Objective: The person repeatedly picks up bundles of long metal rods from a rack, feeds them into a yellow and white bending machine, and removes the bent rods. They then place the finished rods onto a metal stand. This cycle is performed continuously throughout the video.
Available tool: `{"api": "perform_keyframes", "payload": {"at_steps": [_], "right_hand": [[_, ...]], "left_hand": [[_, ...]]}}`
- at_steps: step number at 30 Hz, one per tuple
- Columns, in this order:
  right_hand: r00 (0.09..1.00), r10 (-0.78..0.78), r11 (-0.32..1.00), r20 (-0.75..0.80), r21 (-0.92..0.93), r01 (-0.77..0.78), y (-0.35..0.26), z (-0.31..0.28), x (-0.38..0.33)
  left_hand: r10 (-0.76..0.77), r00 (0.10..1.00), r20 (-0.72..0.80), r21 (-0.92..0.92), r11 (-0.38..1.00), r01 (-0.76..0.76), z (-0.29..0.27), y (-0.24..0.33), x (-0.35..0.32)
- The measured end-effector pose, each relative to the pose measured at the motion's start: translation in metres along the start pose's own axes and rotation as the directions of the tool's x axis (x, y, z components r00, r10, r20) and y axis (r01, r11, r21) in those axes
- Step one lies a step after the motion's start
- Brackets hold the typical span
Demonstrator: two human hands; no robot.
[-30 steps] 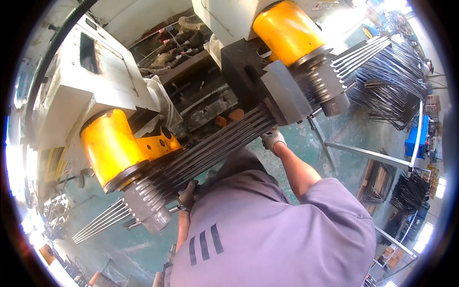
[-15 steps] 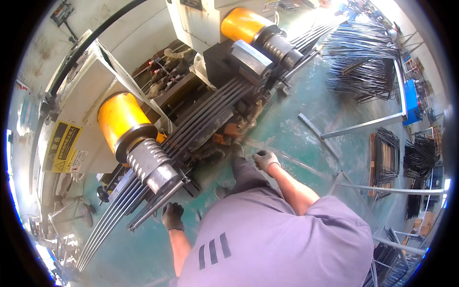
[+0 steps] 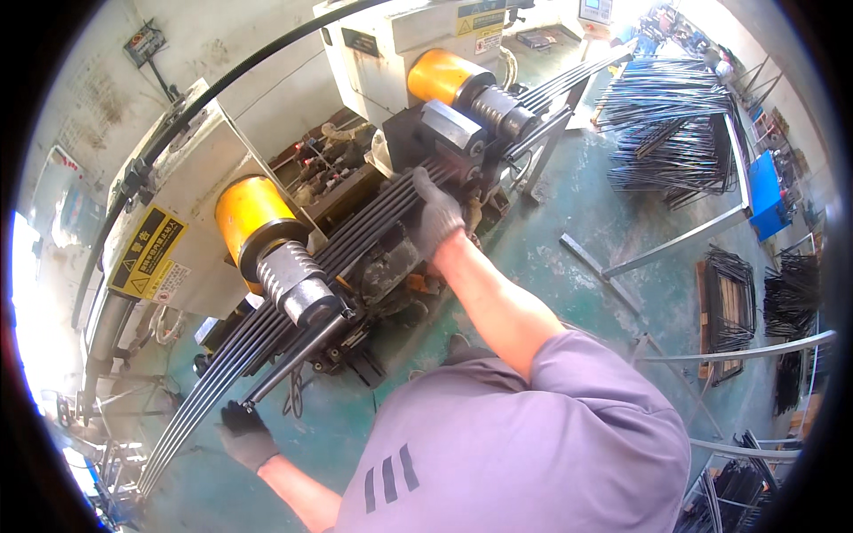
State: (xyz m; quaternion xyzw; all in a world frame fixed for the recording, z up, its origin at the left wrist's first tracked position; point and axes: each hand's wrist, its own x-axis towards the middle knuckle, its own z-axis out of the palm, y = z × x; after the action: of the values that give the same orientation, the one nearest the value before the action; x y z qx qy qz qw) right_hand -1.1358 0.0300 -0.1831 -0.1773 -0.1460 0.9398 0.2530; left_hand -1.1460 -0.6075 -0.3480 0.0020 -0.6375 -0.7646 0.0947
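Note:
Several long dark metal rods (image 3: 222, 382) run side by side diagonally through a machine. My left hand (image 3: 246, 437), in a grey glove with dark fingers, is closed at the lower end of a separate metal bar (image 3: 289, 364) beside the rods. Farther up, my gloved right hand (image 3: 437, 216) lies against the rods near a dark clamp block (image 3: 449, 133). One of its fingers stretches along them; the others are partly hidden. Two yellow cylinders with ribbed steel ends, the nearer cylinder (image 3: 258, 213) and the farther cylinder (image 3: 444, 75), stand over the rods.
A black ribbed hose (image 3: 222, 84) arches over the pale machine housing (image 3: 191, 169). On the right, a big stack of metal rods (image 3: 666, 124) lies by a metal frame (image 3: 680, 240). Darker bundles (image 3: 733, 293) rest farther right. A metal strip (image 3: 597, 271) lies on the green floor (image 3: 533, 284).
My right hand has risen from beside my leg onto the rods near the clamp block. My left hand has moved left and down to the bar's lower end. The view has shifted slightly.

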Motion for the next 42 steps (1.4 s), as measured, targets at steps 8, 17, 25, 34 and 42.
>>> {"api": "perform_keyframes", "payload": {"at_steps": [8,17,25,34,42], "right_hand": [[0.999,0.032,0.989,0.012,0.143,-0.034,0.002,0.02,0.017],[0.998,0.035,0.99,-0.054,0.135,-0.028,0.007,0.01,0.023],[1.0,0.021,0.986,-0.012,0.164,-0.019,0.009,0.008,0.029],[0.998,0.051,0.986,-0.039,0.162,-0.045,0.012,0.017,0.022],[1.0,-0.016,0.993,-0.005,-0.121,0.015,0.011,-0.009,0.043]], "left_hand": [[-0.093,0.983,-0.155,-0.382,0.924,0.027,0.091,0.157,0.003],[0.102,0.95,-0.296,-0.191,0.968,-0.163,0.16,0.262,0.023],[0.34,0.877,-0.339,0.107,0.94,-0.323,0.196,0.39,0.084],[0.489,0.872,-0.008,0.201,0.855,-0.478,0.309,0.452,0.083],[0.612,0.711,0.345,0.461,0.55,-0.697,0.431,0.442,0.069]]}}
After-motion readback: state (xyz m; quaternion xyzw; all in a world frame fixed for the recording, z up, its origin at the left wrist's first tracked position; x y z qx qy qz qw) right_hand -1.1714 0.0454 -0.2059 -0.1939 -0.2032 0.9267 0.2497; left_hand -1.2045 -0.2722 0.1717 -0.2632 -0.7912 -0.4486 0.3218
